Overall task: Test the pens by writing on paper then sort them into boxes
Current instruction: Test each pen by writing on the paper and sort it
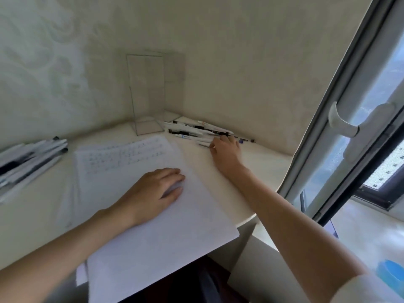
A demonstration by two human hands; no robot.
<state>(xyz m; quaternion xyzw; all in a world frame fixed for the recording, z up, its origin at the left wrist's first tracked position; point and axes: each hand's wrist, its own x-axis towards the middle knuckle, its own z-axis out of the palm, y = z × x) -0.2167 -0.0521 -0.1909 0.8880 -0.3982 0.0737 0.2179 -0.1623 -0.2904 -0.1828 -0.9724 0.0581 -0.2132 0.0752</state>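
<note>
A white sheet of paper (153, 226) with faint scribble rows near its top lies on the pale desk (32, 226). My left hand (155, 191) rests flat on the paper, fingers spread a little, holding nothing. My right hand (225, 152) reaches to a loose pile of pens (196, 127) at the back right of the desk. Its fingertips touch a thin pen (205, 145) at the pile's near edge; a firm grip is not visible. A clear plastic box (146, 95) stands upright in the corner. More pens (28, 160) lie bundled at the far left.
Walls close the desk at the back and left. A window frame with a white handle (349, 125) runs along the right. The paper's lower corner overhangs the desk's front edge. A blue object (391, 274) sits at the lower right.
</note>
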